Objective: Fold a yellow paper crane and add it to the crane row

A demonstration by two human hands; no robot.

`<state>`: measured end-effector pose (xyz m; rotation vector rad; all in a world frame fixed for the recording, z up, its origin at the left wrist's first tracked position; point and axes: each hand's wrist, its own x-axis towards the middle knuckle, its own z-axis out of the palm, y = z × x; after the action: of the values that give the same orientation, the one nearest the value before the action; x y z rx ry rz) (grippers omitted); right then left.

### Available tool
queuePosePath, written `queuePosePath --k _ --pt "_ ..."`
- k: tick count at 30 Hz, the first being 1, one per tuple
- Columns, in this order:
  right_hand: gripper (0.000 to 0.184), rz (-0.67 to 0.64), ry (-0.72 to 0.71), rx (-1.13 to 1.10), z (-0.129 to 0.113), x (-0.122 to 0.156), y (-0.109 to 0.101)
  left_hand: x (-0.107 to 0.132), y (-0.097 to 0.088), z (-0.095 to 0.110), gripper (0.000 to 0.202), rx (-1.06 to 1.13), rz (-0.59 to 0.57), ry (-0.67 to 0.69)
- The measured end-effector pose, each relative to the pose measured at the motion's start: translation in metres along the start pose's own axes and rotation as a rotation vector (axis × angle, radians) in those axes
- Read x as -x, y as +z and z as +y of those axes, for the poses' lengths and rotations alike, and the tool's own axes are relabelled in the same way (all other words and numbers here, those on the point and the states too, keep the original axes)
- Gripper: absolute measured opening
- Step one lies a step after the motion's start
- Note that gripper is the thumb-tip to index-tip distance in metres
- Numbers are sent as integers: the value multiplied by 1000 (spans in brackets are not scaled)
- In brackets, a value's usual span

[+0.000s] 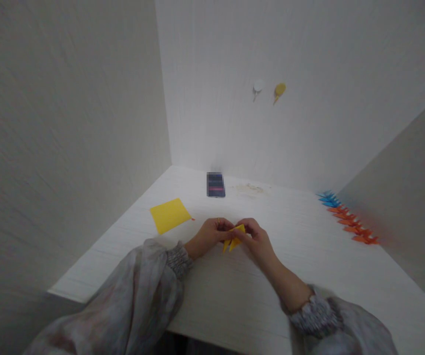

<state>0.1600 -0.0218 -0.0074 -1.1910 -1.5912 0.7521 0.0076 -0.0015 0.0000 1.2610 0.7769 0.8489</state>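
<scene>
The left hand [215, 233] and the right hand [259, 240] are meeting over the near middle of the white surface [242, 301], their fingers bending inward and nearly closing on a small piece of folded yellow paper [238, 235]. Both are gripping it by thumb and fingers, the left at its left side and the right at its right side, while two pointed ends are sticking out below toward the person. The left hand is wearing a ring [218, 222], and gathered grey cuffs are circling both forearms. Beyond the left hand, to its left, a flat yellow sheet [170, 215] is lying at a slant, with a tiny orange scrap [193, 219] sitting just beside its right corner. A dark, blurred-out rectangular object [215, 186] is resting near the back wall [212, 98], and a brownish mark [249, 189] is showing on the surface to its right. Along the right wall [412, 197], blue folded papers [329, 199] are standing in a row with orange folded papers [353, 225], the blue ones occupying the far end. Higher up, a white hook [258, 87] and a yellow hook [280, 89] are hanging side by side on the back wall.
</scene>
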Motion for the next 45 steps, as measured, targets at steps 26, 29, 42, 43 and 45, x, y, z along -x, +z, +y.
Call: queuePosePath --k 26,29,42,43,45 --pt "11 57 44 -128 -1 -1 -5 -2 1 -3 30 -94 12 36" --pt "12 56 56 -99 -3 -1 -5 -2 0 -4 30 -96 16 30" --pt "15 55 26 -160 -4 0 -6 -1 -1 -2 31 -148 -2 28" --pt "16 60 26 -165 -6 1 -6 -1 0 -1 31 -146 -1 24" --pt "17 80 23 -162 -10 1 -6 0 1 -1 31 -142 3 17"
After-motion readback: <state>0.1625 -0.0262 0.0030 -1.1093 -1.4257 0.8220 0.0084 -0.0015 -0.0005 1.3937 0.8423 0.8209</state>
